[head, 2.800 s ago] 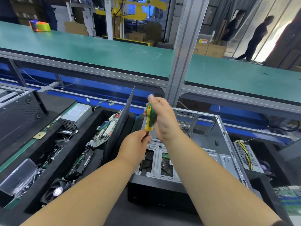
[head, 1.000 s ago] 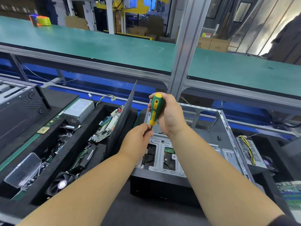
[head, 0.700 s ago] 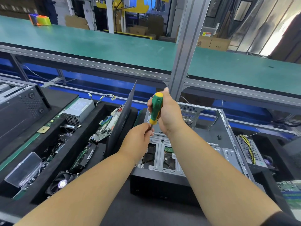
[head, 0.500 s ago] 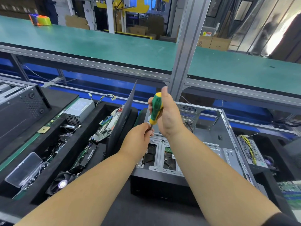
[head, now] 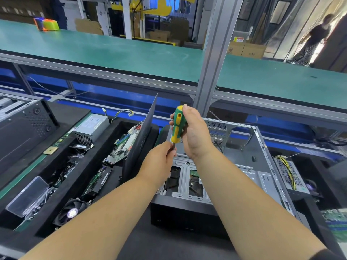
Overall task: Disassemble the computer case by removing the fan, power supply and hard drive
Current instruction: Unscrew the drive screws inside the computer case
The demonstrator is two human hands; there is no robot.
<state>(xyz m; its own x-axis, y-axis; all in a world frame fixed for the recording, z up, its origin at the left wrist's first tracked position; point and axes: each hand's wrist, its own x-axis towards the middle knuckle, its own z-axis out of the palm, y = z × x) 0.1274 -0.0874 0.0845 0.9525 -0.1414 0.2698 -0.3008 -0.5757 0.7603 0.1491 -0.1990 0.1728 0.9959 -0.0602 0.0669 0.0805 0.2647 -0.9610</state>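
An open grey computer case (head: pixel 261 166) lies on its side in front of me, its drive cage (head: pixel 187 177) nearest. Through the cage openings a hard drive's green board (head: pixel 194 173) shows. My right hand (head: pixel 195 134) grips the green and yellow handle of a screwdriver (head: pixel 177 124), held upright over the case's left edge. My left hand (head: pixel 159 162) pinches the screwdriver's shaft just under the handle. The tip is hidden behind my left hand.
A black side panel (head: pixel 139 141) leans upright left of the case. The left tray holds a silver power supply (head: pixel 92 126), circuit boards (head: pixel 122 147), a fan (head: pixel 69 212) and a clear plastic box (head: pixel 28 196). Another power supply (head: pixel 289 173) sits at right. A metal post (head: pixel 210 72) stands behind.
The screwdriver handle has turned slightly in my right hand, whose grip shifted around it. My left hand has stayed pinched on the shaft. The camera dipped a little since the earliest frame.
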